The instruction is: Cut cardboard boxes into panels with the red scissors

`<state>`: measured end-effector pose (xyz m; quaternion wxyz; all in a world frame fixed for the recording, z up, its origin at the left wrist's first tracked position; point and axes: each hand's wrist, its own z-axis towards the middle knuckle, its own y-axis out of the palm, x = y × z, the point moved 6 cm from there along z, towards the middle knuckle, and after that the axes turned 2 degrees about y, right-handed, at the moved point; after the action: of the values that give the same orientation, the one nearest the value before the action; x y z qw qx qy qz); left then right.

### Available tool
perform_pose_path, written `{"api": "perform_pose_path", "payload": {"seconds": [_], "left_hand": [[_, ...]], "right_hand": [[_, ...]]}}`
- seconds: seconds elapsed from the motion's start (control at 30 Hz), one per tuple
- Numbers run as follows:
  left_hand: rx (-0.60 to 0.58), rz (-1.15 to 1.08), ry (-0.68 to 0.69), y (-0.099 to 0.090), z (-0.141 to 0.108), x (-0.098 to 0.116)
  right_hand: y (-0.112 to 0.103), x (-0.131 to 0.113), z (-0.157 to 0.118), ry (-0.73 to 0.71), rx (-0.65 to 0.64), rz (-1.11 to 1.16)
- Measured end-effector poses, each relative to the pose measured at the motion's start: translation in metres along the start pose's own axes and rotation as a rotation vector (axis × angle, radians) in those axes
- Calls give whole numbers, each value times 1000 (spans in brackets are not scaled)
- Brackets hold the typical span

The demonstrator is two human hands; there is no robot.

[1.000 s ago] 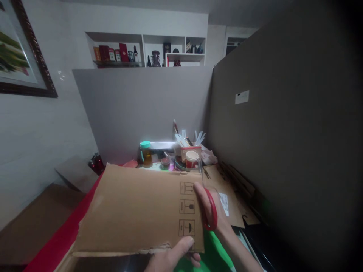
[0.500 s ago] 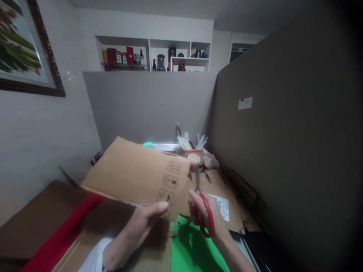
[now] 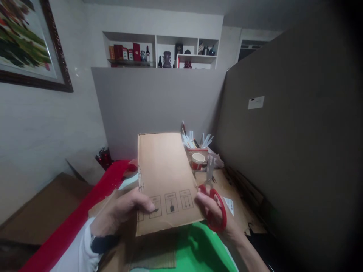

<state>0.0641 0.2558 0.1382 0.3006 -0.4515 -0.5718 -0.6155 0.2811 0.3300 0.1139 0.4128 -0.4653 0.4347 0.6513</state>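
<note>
A piece of brown cardboard [image 3: 163, 170] with printed handling symbols is held up in front of me, its printed end nearest. My left hand [image 3: 127, 207] grips its left edge, thumb on top and the other fingers hidden beneath. At the right edge, my right hand [image 3: 212, 211] is closed around red-handled scissors [image 3: 219, 219], whose blades point up and away. That hand's thumb also rests at the cardboard's edge. Under the cardboard lies a bright green surface [image 3: 210, 253], along with another cardboard piece [image 3: 155, 253].
Behind stand a paper cup [image 3: 198, 160] and a holder [image 3: 202, 151] with pens and pale strips. More cardboard [image 3: 238, 204] lies at the right, beside a dark partition [image 3: 283, 143]. Red material [image 3: 107, 185] runs along the left, near a brown carton [image 3: 53, 211].
The cardboard has been turned, so its printed symbols moved from its right end to the near end. The scissors and right hand shifted right; the left hand moved slightly left.
</note>
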Motion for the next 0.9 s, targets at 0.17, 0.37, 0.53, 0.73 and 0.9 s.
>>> {"api": "perform_pose_path", "payload": {"seconds": [0.17, 0.37, 0.53, 0.73, 0.9], "left_hand": [[270, -71, 287, -6, 13, 17], [334, -228, 448, 1, 26, -12], [195, -191, 292, 41, 22, -56], [227, -21, 156, 53, 13, -65], [317, -69, 290, 34, 17, -44]], "right_hand": [[3, 7, 1, 7, 4, 24], [-12, 14, 6, -20, 166, 29], [1, 14, -2, -9, 85, -13], [23, 7, -11, 40, -36, -125], [27, 20, -12, 101, -124, -205]]}}
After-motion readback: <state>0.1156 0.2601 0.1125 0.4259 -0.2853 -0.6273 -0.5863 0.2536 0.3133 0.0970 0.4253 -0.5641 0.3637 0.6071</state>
